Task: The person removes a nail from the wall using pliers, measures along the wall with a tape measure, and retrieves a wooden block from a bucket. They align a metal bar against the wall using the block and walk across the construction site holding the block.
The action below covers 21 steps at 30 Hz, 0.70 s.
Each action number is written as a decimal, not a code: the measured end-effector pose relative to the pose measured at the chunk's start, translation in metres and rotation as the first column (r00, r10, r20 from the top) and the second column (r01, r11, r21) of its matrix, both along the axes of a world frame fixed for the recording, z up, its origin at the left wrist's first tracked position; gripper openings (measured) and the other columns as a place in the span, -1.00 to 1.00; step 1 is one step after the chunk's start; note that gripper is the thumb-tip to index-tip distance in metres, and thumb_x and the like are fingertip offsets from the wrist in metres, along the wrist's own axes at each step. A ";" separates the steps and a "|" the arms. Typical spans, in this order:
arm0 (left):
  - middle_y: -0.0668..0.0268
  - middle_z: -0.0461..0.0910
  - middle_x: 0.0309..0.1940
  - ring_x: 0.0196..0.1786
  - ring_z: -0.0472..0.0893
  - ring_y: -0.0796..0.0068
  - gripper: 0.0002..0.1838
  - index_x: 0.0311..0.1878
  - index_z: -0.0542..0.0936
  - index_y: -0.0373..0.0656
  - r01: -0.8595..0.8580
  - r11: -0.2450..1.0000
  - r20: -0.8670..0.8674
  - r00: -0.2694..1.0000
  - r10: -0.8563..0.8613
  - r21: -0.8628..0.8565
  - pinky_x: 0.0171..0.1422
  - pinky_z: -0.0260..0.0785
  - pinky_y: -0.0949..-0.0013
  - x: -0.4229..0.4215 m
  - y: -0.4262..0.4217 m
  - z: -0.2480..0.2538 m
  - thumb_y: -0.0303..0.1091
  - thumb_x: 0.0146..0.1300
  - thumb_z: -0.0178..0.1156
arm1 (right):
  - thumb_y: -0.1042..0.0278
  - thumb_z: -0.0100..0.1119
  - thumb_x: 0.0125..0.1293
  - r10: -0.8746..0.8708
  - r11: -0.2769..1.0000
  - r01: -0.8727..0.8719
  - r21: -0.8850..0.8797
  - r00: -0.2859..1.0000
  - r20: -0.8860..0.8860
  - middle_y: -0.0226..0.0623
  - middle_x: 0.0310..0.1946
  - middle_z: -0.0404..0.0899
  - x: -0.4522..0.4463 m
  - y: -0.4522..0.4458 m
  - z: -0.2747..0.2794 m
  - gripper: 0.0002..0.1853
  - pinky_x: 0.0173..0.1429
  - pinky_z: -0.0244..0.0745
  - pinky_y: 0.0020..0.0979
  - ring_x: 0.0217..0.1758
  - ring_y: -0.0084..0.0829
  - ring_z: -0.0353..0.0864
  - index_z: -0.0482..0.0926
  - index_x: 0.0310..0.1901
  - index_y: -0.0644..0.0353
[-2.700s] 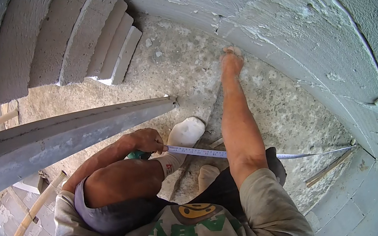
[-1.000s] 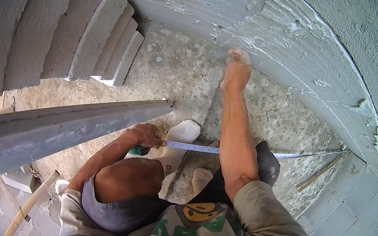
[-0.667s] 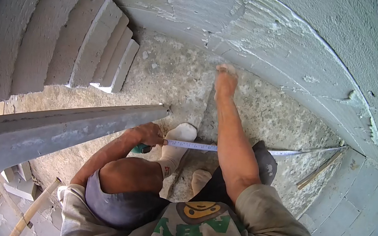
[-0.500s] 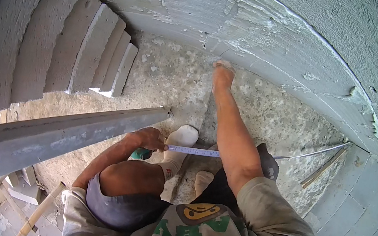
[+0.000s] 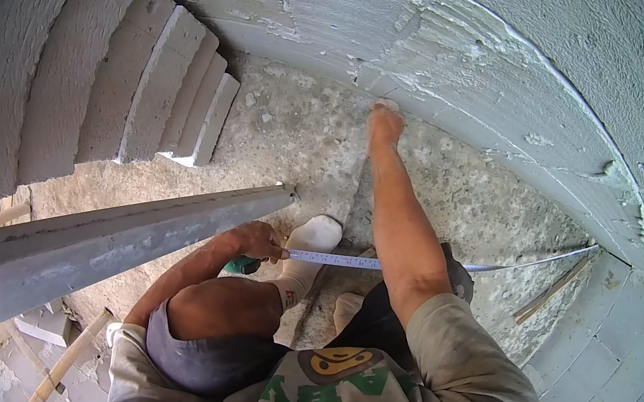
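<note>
the left arm is bent, its forearm angled up beside the knee, with the left hand (image 5: 256,243) closed around the green case (image 5: 242,266) of a tape, fingers at the start of the blade (image 5: 338,260). the blade runs across above the socked foot (image 5: 317,234), under the right arm, to the corner by the wall (image 5: 475,82). the right arm reaches straight forward, right hand (image 5: 385,123) low at the wall's base; its grip cannot be told.

Floor (image 5: 476,183) I'm looking at is rough, patchy concrete: few pale crumbs (image 5: 250,100) beyond the grip of the left hand (image 5: 257,241), socked foot (image 5: 319,232) right beside it, skinny wood strip (image 5: 552,290) well off right.
</note>
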<state>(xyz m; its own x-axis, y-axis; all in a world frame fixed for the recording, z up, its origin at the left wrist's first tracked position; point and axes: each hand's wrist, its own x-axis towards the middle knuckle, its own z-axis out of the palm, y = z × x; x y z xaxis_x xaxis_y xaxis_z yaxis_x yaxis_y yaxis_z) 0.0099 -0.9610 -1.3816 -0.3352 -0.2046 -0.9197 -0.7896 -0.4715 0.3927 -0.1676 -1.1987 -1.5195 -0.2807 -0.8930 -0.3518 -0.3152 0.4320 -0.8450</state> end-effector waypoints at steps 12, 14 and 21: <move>0.33 0.67 -0.35 -0.18 0.61 0.33 -0.55 -0.34 0.73 0.08 0.019 1.000 0.062 0.998 -0.018 -0.015 0.05 0.37 0.22 0.004 0.002 -0.002 0.25 0.16 0.13 | 0.33 0.08 0.29 -0.305 0.949 0.238 0.205 0.851 0.427 -0.42 -0.53 0.48 0.014 0.006 0.060 -0.84 -0.36 0.28 -0.41 -0.48 -0.48 0.40 0.58 -0.37 0.20; 0.33 0.66 -0.35 -0.18 0.61 0.34 -0.55 -0.34 0.73 0.07 0.018 1.000 0.064 0.998 -0.017 -0.019 0.05 0.37 0.22 0.003 0.006 -0.004 0.24 0.16 0.14 | 0.38 0.07 0.29 -0.319 0.944 0.235 0.233 0.830 0.458 -0.41 -0.46 0.54 0.013 0.010 0.081 -0.86 -0.23 0.33 -0.41 -0.37 -0.47 0.45 0.57 -0.33 0.23; 0.32 0.67 -0.37 -0.20 0.61 0.35 -0.56 -0.36 0.73 0.05 0.000 1.000 0.064 0.998 0.001 -0.010 0.02 0.40 0.26 0.002 0.003 0.000 0.22 0.16 0.17 | 0.30 0.07 0.33 -0.233 0.972 0.220 0.084 0.846 0.480 -0.43 -0.53 0.46 0.014 0.010 0.097 -0.83 -0.53 0.17 -0.43 -0.60 -0.52 0.31 0.56 -0.34 0.17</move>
<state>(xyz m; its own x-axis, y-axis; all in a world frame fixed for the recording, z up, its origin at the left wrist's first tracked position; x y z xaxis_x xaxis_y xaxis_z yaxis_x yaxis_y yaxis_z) 0.0123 -0.9579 -1.3818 -0.2759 -0.2137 -0.9371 -0.8131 -0.4681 0.3461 -0.1538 -1.1887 -1.4224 -0.2626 -0.8147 -0.5171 0.2395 0.4641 -0.8528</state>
